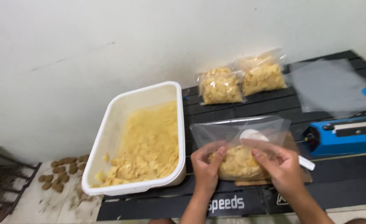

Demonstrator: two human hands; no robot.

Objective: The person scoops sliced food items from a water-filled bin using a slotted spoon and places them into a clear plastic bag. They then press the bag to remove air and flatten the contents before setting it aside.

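Hands, left (206, 168) and right (280, 168), are gripping a clear bag of yellow chips (237, 159); white tub (108, 137) is sitting at nine o'clock.

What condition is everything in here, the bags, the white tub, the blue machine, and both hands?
Clear bag: part filled with yellow chips, top open, held up by both hands.
Left hand: gripping the bag's left side.
Right hand: gripping the bag's right side.
White tub: uncovered, about half full of chips.
Two filled bags: packed, lying against the wall.
Blue sealer: arm down.
Empty bags: flat, unfilled.
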